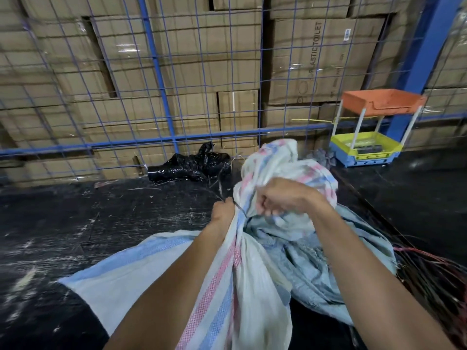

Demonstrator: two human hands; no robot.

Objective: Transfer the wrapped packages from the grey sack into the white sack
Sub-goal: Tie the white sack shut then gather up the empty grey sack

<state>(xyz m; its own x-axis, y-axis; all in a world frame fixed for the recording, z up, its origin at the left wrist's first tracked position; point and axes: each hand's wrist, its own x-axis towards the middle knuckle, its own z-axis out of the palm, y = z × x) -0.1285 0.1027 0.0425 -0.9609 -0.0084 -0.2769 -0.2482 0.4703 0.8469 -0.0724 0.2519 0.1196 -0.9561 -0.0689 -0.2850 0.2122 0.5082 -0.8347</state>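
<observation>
The white sack [255, 279], woven with pink and blue stripes, stands in front of me with its neck bunched together. My left hand [223, 210] is closed around a thin dark cord at the neck's left side. My right hand [283, 197] grips the gathered top of the white sack, whose loose mouth flops up behind it. The grey sack [326, 271] lies crumpled to the right, partly under the white one. No wrapped packages show outside the sacks.
A blue wire cage wall [161, 79] with stacked cardboard boxes [316, 59] behind it runs across the back. A black plastic bag [194, 164] lies at its foot. An orange, yellow and blue rack [369, 127] stands back right. Red and dark cords [437, 279] pile at right.
</observation>
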